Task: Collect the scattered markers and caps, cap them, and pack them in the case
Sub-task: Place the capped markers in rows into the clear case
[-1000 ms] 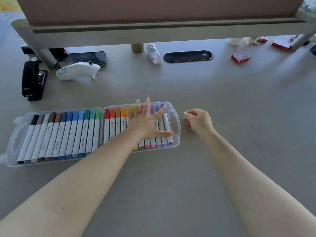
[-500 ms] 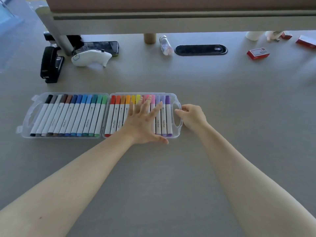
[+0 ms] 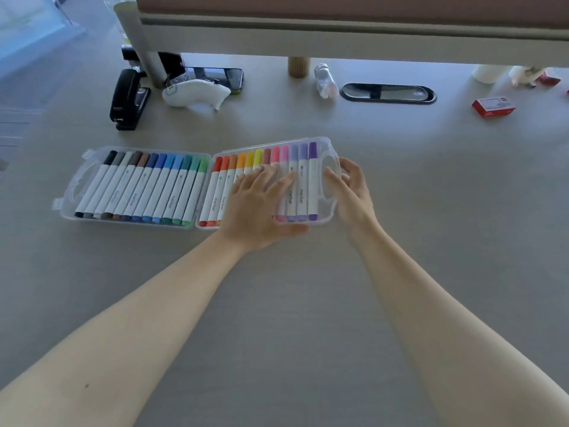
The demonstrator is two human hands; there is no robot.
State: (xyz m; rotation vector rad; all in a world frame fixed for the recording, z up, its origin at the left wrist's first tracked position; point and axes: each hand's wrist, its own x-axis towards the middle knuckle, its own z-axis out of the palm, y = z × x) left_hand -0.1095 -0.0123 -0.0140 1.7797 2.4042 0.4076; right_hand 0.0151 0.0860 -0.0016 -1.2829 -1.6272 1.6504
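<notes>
The clear plastic hinged marker case (image 3: 197,188) is lying opened flat on the grey desk (image 3: 277,303), both halves filled with white-barrelled, colour-capped markers (image 3: 160,186) (all capped). The left hand (image 3: 257,208) is pressing flat, fingers straight and spread, on the right half's markers. The right hand (image 3: 349,192) is gripping that half's handle edge, which is tilting up off the desk. Beyond the left hand, a black stapler (image 3: 127,98) is sitting.
</notes>
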